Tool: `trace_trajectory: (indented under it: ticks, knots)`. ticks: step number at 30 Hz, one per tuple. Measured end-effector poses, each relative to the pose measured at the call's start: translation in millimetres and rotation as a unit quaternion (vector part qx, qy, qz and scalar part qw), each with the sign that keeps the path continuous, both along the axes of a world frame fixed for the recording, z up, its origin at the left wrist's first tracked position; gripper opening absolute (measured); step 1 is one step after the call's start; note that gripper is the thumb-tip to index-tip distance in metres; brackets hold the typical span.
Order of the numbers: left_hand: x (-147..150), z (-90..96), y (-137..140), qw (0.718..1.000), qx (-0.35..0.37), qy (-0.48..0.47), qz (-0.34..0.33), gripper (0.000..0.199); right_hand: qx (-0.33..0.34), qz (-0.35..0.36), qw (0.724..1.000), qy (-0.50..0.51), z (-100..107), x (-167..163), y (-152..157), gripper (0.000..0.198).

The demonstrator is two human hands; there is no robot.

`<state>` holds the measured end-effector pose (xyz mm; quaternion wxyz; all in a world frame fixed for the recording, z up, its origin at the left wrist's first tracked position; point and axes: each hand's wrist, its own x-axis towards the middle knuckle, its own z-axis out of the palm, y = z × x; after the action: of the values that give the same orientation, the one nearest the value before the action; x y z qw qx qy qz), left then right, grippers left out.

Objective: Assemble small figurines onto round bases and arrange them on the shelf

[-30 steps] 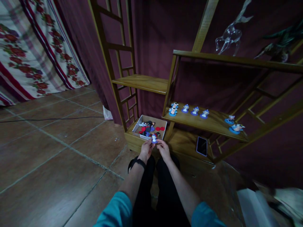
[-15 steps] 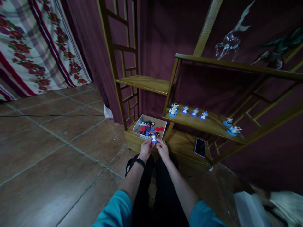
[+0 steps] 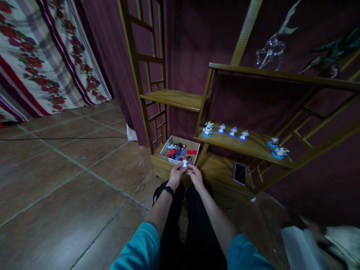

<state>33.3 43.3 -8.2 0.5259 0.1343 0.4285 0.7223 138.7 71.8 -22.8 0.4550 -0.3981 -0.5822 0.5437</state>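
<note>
A small white figurine (image 3: pixel 185 162) on a purple base is held upright between both hands, just in front of the box's near edge, toward its right corner. The left hand (image 3: pixel 176 175) has its fingers drawn in narrowly on the left side of the base; the right hand (image 3: pixel 195 175) pinches the right side in the same way. A dark band (image 3: pixel 168 190) circles the left wrist.

The shallow box (image 3: pixel 189 143) rests at the left end of the bottom shelf (image 3: pixel 213 168). Inside, two red discs (image 3: pixel 194 152) lie near its right edge, while a dark disc (image 3: pixel 177 152) and a jumble of small pieces fill the left part. A phone (image 3: pixel 240 173) lies toward the right end of that shelf.

On the middle shelf (image 3: pixel 257 149) above, two blue-based figurines (image 3: pixel 207 131) stand at the left edge, three purple-based figurines (image 3: pixel 233 131) form a row beside them, and two more blue-based ones are near the right end. A clear horse ornament (image 3: pixel 272 48) stands on the top shelf (image 3: pixel 270 76).
</note>
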Motion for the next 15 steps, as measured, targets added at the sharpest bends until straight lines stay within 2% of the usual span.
trace_trajectory:
  ticks: [10,15]
  knots:
    - [-1.4,0.9,1.4,0.999,-0.002,-0.020,-0.025,0.034,-0.014,-0.015,1.000,0.016,-2.5,0.7,4.0,0.040]
    - [1.0,-2.9,4.9,1.000,-0.001,-0.019,-0.007,0.035,-0.012,-0.009,0.999,0.029,-4.5,-1.9,6.5,0.038]
